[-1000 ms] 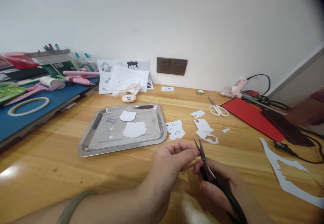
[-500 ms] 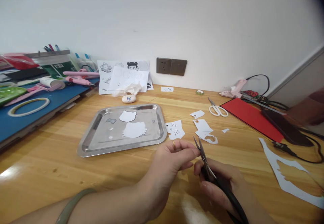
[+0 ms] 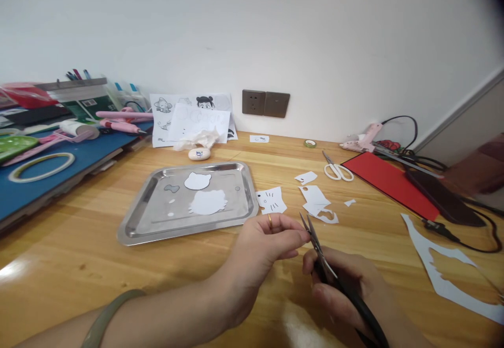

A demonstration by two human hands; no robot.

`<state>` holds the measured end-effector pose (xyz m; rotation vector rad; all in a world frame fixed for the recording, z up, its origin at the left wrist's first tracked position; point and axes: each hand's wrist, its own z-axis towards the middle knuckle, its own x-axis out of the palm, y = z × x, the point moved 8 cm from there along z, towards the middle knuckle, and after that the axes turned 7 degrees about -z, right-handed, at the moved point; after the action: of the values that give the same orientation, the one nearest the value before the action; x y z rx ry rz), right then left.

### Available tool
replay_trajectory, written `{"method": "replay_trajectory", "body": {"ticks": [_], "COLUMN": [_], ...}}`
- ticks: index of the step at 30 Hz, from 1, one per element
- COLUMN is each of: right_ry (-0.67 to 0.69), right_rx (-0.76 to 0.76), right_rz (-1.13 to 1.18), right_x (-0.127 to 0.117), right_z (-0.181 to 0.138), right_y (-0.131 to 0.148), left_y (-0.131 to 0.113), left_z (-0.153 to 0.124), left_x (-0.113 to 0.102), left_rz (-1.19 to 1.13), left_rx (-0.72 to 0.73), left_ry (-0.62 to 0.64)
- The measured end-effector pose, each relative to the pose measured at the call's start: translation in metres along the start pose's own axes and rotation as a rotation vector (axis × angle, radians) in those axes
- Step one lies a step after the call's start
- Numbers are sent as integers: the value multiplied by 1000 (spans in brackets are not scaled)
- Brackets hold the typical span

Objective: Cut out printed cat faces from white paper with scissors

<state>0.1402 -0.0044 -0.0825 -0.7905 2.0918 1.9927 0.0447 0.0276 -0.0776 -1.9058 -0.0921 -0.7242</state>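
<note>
Black-handled scissors (image 3: 321, 256) are in my right hand (image 3: 354, 285), their blades slightly apart and pointing up and to the left. My left hand (image 3: 263, 248) pinches something tiny and dark at its fingertips, right against the blades; it is too small to make out. Just beyond lies a white paper piece (image 3: 271, 201) with drawn whiskers. To its left, a metal tray (image 3: 136, 227) holds a white cat-head cutout (image 3: 197, 181), a second white head shape (image 3: 208, 202) and several small cut pieces. Paper scraps (image 3: 315, 194) lie past the scissors' tips.
White-handled scissors (image 3: 338, 171), a tape roll (image 3: 310, 143), a red sheet (image 3: 389, 182) and a pink glue gun (image 3: 364, 139) lie at the right rear. A large paper offcut (image 3: 437, 280) is far right. A blue board (image 3: 86, 156) bears craft supplies at left.
Both hands stay almost in place with the blades against the pinched piece. The whole view has shifted very slightly. Nothing has been put down or picked up.
</note>
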Motion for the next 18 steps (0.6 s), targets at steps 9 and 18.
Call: {"method": "replay_trajectory", "body": {"ticks": [9,18], "right_ry": [47,82], "right_rx": [-24,-15], "right_rz": [2,23], "right_x": [4,7], "right_z": [0,0], "right_y": [0,-2], "left_y": [-2,-4], "left_z": [-2,0], "left_x": [-2,-5], "left_rz": [12,28], "left_rx": [-11,-42], "left_ry": [-12,-23]}}
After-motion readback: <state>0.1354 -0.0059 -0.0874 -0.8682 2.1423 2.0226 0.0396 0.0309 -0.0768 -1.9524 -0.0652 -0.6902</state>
